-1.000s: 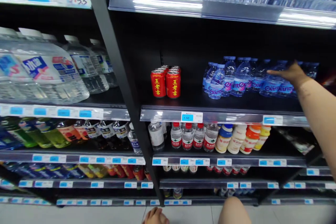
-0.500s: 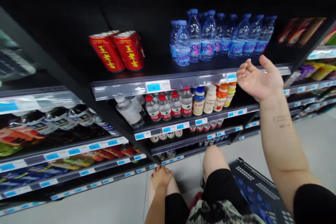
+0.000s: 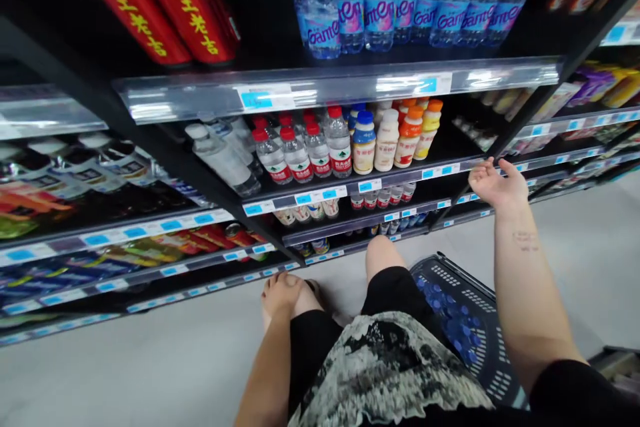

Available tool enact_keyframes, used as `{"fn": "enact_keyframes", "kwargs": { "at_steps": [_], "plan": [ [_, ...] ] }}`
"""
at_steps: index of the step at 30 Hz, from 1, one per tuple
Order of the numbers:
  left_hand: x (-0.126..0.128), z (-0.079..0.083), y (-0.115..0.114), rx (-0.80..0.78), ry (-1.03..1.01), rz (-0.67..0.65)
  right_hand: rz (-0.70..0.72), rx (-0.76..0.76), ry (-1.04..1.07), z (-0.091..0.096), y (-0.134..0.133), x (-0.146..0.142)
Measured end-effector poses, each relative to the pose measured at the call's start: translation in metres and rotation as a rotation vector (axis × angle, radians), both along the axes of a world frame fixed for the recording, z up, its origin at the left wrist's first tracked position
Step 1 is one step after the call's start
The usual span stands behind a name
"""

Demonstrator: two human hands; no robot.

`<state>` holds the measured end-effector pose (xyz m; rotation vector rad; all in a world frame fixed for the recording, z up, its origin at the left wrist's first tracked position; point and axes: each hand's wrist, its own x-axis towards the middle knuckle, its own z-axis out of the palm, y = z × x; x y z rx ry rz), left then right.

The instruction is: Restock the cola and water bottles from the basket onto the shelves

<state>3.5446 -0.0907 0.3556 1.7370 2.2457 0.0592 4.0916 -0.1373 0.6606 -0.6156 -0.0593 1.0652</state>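
Note:
My right hand (image 3: 500,183) hangs palm up in the air at the right end of a lower shelf edge, its fingers loosely curled and apart, with nothing in it. My left hand (image 3: 281,290) lies flat over my left knee. On the upper shelf stands a group of blue-labelled water bottles (image 3: 380,10). Below them are red-capped water bottles (image 3: 300,153) and several yogurt drink bottles (image 3: 387,140) with blue, white and orange caps. Beside my right leg is a dark basket (image 3: 493,307) holding several blue-capped bottles (image 3: 453,320).
Red drink cans (image 3: 185,13) stand at the upper left. Clear bottles with white caps (image 3: 223,157) lean near the shelf divider. Dark drink bottles (image 3: 113,167) fill the left bay. Price-tag rails (image 3: 345,83) run along the shelf fronts. Pale floor (image 3: 165,367) lies below.
My right hand has dropped from beside the upper shelf edge to a lower one, still holding nothing. The view has tilted down, showing more of the basket. My left hand stays on the knee.

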Motion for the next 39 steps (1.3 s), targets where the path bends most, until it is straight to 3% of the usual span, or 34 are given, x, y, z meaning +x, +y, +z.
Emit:
{"fn": "enact_keyframes", "kwargs": {
  "at_steps": [8,15,27,33,39],
  "plan": [
    [-0.005,0.001,-0.03,0.08,-0.093,0.058,-0.055,-0.224,0.234,-0.12,-0.009,0.011],
    [0.004,-0.005,-0.04,0.112,-0.114,0.054,-0.023,-0.398,0.287,-0.204,-0.031,0.001],
    [0.025,-0.011,-0.044,0.133,-0.078,-0.032,0.011,-0.564,0.434,-0.321,-0.072,0.009],
    [0.033,-0.011,-0.05,0.154,-0.038,-0.043,0.021,-0.689,0.454,-0.377,-0.075,0.016],
    [0.033,-0.008,-0.043,0.121,-0.009,-0.007,0.033,-0.823,0.428,-0.42,-0.067,0.021]
  ]
}}
